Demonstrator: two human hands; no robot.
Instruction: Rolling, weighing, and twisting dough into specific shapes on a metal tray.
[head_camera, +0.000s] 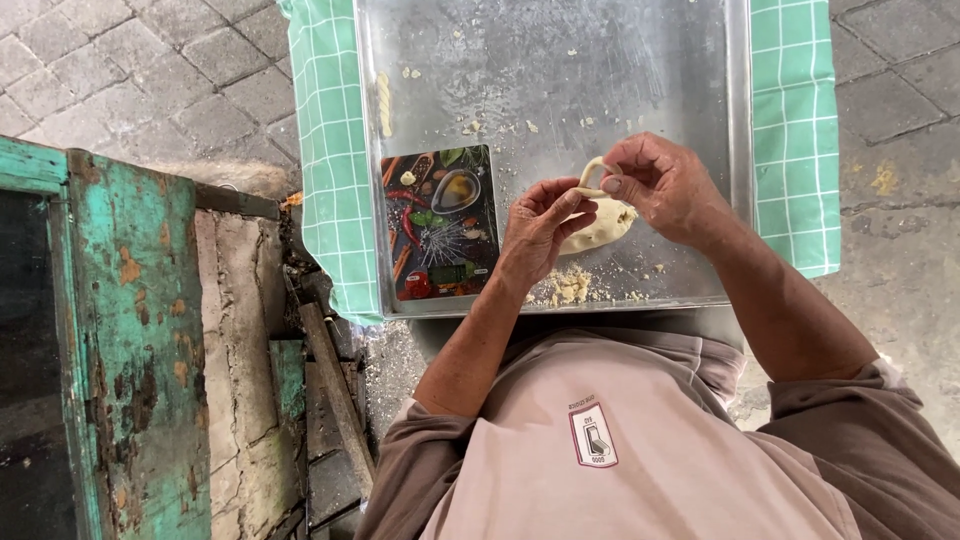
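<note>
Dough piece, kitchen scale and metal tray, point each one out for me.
dough piece (600, 228), head view, on its rounded body below the fingers.
kitchen scale (440, 222), head view, on its printed top face.
metal tray (560, 60), head view, on its bare floured floor.

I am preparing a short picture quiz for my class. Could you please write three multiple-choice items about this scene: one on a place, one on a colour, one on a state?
1. Where does the kitchen scale lie?
A. On the metal tray, beside the left hand
B. On the paving stones
C. On the wooden cabinet

2. What colour is the checked cloth under the tray?
A. Red and white
B. Green and white
C. Plain blue

3. How is the dough being handled?
A. It lies untouched
B. Both hands pinch its edge
C. One hand presses it flat

Answers: 1 A, the scale sits on the tray's near corner, next to the left hand. 2 B, green with white lines. 3 B, the left hand and right hand both grip the folded rim.
</note>
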